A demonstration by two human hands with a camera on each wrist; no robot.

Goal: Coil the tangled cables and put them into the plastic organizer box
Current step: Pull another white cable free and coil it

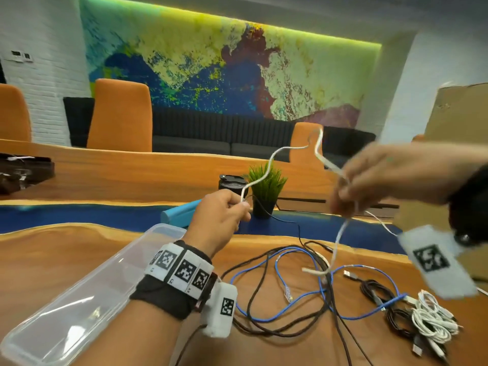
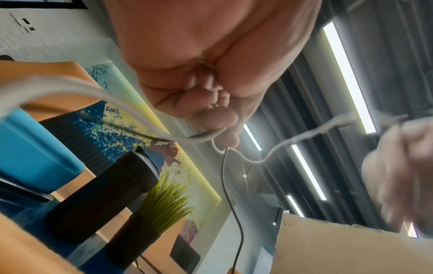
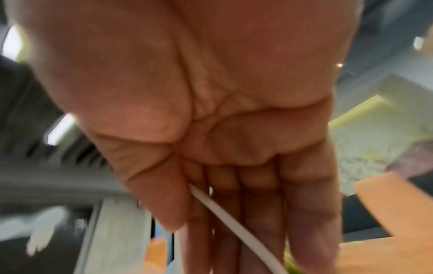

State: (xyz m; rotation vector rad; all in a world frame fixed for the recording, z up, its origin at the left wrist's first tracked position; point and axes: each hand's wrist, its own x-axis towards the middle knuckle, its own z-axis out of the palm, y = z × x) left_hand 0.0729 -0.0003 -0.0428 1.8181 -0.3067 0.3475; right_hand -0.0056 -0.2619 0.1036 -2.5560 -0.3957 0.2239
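The left hand (image 1: pixel 220 216) pinches a white cable (image 1: pixel 266 170) in curled fingers; the right hand (image 1: pixel 369 178) (blurred) grips the same cable higher. Its tail hangs onto the tangled cables (image 1: pixel 303 294) on the table (image 1: pixel 66 241), right of the clear organizer box (image 1: pixel 79 299).

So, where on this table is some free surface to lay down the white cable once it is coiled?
Bare wood shows between the clear plastic organizer box and the tangle of blue and black cables, though the left hand and its forearm hover over it. The near right is crowded: bundled black and white cables lie there, with a cardboard box behind.
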